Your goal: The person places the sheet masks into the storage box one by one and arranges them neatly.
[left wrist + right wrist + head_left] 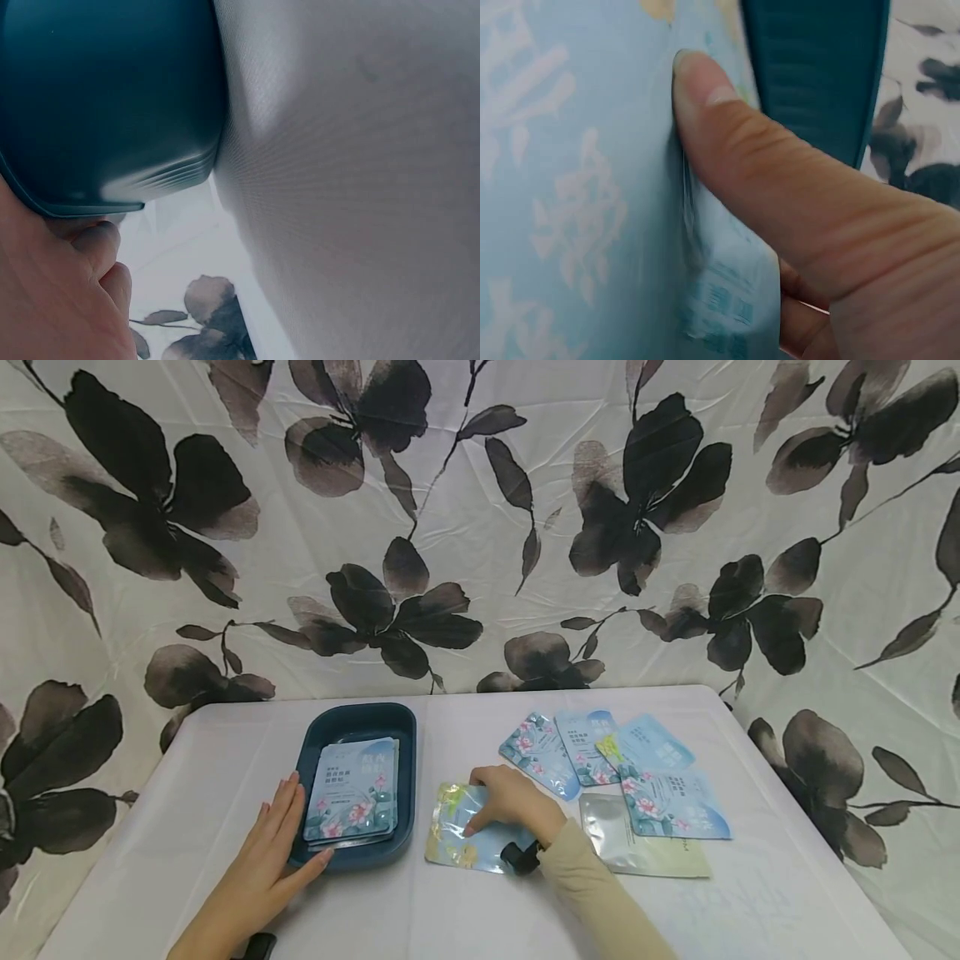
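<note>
A dark teal tray (358, 720) (97, 97) (817, 67) stands on the white table and holds a stack of light blue flowered sachets (352, 792). My left hand (288, 835) (52, 300) lies against the tray's left front corner, fingers straight along its side and thumb on the front rim. Right of the tray, a light blue sachet (453, 835) (570, 187) lies on the table. My right hand (487, 806) pinches it. The thumb (727, 150) presses on its top face and curled fingers sit beneath its edge.
Several more flowered sachets (600, 752) are spread on the table (225, 760) to the right, with a pale silvery one (645, 852) at the front. A flower-printed cloth (480, 527) hangs behind and around the table.
</note>
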The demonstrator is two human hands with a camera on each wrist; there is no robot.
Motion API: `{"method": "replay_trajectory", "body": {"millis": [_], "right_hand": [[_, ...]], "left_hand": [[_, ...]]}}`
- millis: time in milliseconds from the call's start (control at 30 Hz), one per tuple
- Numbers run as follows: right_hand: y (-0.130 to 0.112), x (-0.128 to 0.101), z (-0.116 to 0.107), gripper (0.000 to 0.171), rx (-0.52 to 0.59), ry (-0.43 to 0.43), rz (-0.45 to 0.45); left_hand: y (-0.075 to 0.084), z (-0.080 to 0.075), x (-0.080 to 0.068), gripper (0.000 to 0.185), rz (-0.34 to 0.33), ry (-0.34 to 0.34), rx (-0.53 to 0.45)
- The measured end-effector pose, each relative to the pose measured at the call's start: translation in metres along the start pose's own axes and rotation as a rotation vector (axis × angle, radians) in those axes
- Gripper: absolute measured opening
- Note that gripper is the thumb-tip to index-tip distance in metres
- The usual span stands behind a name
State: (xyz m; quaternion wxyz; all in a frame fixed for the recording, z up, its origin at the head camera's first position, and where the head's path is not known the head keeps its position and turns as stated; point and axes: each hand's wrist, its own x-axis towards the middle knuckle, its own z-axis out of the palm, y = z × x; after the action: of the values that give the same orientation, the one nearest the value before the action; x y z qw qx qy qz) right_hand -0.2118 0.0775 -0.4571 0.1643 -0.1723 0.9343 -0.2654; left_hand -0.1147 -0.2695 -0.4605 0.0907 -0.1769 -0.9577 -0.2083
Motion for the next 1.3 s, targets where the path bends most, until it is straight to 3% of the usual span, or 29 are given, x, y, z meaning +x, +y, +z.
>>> {"method": "replay_trajectory", "body": {"millis": [400, 633, 900, 1067, 1300], "right_hand": [[0.031, -0.004, -0.003, 0.028, 0.370, -0.038, -0.096], [0.048, -0.004, -0.002, 0.024, 0.674, -0.111, -0.109], [0.049, -0.002, 0.000, 0.029, 0.842, -0.100, -0.006], [0.048, -0.003, -0.001, 0.046, 0.926, -0.070, 0.059], [0.046, -0.002, 0.002, 0.060, 1.098, 0.002, 0.050]], "left_hand": [[0.003, -0.001, -0.001, 0.099, -0.018, -0.027, -0.016], [0.003, -0.001, -0.002, 0.099, -0.015, -0.033, -0.020], [0.001, -0.002, -0.002, 0.099, -0.006, -0.009, -0.013], [0.000, -0.002, -0.002, 0.100, -0.011, -0.009, -0.007], [0.000, -0.002, 0.000, 0.100, -0.013, -0.016, -0.009]]}}
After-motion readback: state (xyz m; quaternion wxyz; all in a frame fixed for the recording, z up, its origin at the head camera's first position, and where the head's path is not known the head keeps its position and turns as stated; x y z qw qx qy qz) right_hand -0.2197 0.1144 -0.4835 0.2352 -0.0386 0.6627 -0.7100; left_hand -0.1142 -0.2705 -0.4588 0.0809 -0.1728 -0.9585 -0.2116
